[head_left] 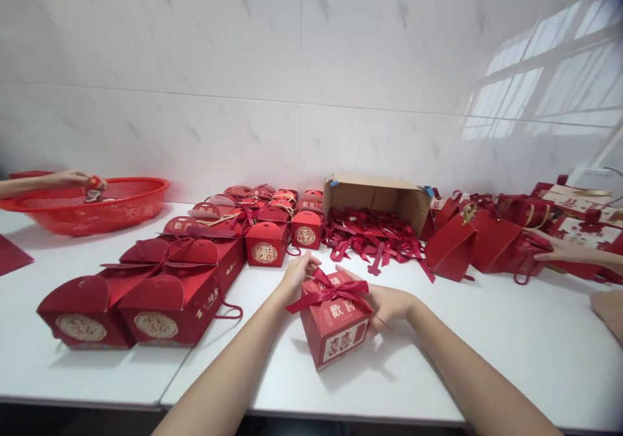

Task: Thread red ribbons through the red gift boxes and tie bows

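A red gift box (335, 330) with gold and white lettering rests tilted toward me on the white table, in front of me. A dark red satin ribbon (335, 289) is tied in a bow across its top. My left hand (298, 275) is closed at the box's far left corner, its fingertips partly hidden behind the box and ribbon. Around the right side wraps my right hand (388, 307), gripping the box, with some of its fingers out of sight behind it.
Red candy boxes (168, 293) stand in rows at the left. A cardboard carton (379, 196) on its side spills ribbons (372, 231). Red bags (491, 241) crowd the right, with another person's hand (559, 249) among them. Another hand (68, 180) holds something over a red basket (97, 218).
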`<state>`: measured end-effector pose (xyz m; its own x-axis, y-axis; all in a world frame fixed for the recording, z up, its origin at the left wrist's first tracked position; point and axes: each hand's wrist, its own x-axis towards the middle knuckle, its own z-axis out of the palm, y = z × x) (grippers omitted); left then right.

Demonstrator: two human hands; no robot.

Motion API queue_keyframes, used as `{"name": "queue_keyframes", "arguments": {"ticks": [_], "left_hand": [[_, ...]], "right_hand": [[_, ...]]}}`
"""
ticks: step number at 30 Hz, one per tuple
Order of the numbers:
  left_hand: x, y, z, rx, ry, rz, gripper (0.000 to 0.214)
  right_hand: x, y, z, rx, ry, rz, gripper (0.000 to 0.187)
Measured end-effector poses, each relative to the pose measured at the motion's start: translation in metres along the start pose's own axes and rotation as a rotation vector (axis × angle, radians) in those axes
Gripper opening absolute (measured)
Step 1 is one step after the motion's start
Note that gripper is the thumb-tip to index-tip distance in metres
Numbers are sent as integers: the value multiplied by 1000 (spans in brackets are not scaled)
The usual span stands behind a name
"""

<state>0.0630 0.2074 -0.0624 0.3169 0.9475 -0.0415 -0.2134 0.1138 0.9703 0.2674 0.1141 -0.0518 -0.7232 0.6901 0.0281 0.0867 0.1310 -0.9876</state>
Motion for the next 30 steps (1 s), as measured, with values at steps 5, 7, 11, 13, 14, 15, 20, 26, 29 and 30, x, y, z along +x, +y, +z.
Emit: {"name": "queue_keyframes", "arguments": {"ticks": [5,7,11,13,14,15,20,26,29,30], "left_hand": [[-3,1,-4,-36,-10,-9,42],[-4,2,-7,-59,-30,-23,41],[-3,2,-9,-75,-60,-62,38],[-1,2,-9,-71,-62,-71,38],[0,2,-9,-67,-62,-73,38],[0,2,-9,-63,-62,-74,38],[-1,2,-9,-47,-56,-57,32],[0,1,-9,-23,-55,-37,25],[0,2,-10,-18,-60,-36,25],[1,3,-10,-16,-61,-36,24]], "right_hand": [[4,2,11,-104,176,-77,102],[-6,9,4,-108,282,-80,96],[-43,24,-19,-116,539,-27,79],[-66,30,-30,-108,661,-15,74],[-79,33,-36,-97,730,-15,72],[-91,35,-42,-94,811,-9,71],[-150,48,-80,-372,1460,208,82],[-197,56,-121,-544,2074,879,108],[-200,58,-131,-507,2208,1043,115],[-199,59,-133,-535,2206,1102,115]]}}
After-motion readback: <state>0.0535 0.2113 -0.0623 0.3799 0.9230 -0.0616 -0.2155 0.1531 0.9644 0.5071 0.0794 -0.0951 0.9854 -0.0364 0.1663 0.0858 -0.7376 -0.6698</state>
